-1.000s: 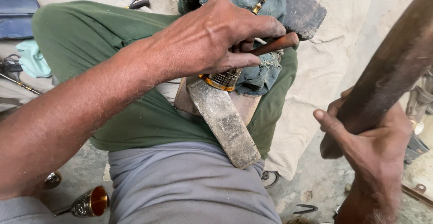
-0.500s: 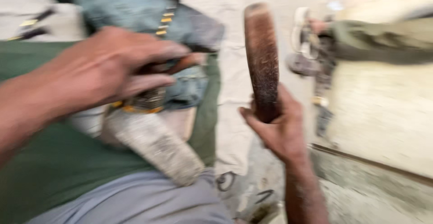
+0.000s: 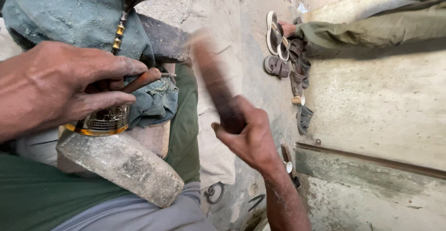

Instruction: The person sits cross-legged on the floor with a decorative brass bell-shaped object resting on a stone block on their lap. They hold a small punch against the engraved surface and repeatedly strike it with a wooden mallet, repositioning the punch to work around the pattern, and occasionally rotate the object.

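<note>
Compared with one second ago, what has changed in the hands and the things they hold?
The right hand has swung its dark wooden mallet from the right edge in toward the brass goblet; the mallet is blurred. The view has shifted right, showing sandals. Nothing was grasped or released. The left hand still presses the wooden-handled tool on the goblet.

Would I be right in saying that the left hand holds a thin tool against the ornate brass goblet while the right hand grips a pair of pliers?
Not quite: the right hand grips a dark wooden mallet, blurred in motion, not pliers. The head view shows this. The rest holds: the left hand holds a thin tool against the ornate brass goblet.
</note>
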